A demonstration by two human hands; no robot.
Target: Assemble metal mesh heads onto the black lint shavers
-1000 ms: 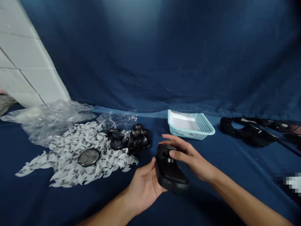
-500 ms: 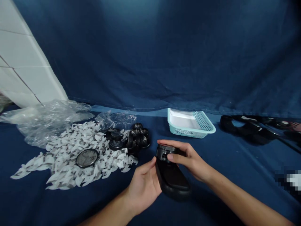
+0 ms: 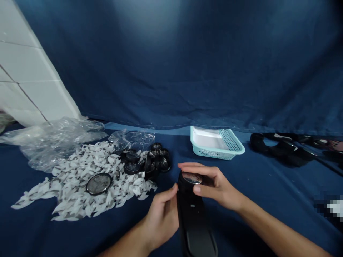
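Observation:
A long black tool (image 3: 193, 210) with a round head and a handle runs down toward the lower edge of the view. My left hand (image 3: 162, 214) holds its left side, thumb along the edge near the head; the other fingers are partly hidden behind it. At the head lies a shiny, patterned round disc (image 3: 192, 177). My right hand (image 3: 214, 184) grips the disc area, with its thumb at the near rim and its fingers over the far side. Whether the disc is fixed to the tool I cannot tell.
Left lies a heap of white curved paper scraps (image 3: 80, 196) with a dark-rimmed round plate (image 3: 99, 184) on top. Several black round pieces (image 3: 159, 157) sit beside it. Behind are clear plastic bags (image 3: 61, 137). A light-blue basket (image 3: 214, 152) and black items (image 3: 284, 150) stand further right.
The black tool has tilted, so its handle now reaches further down the view. The disc's shiny face shows where a ribbed black side was visible. Both hands stay at the tool.

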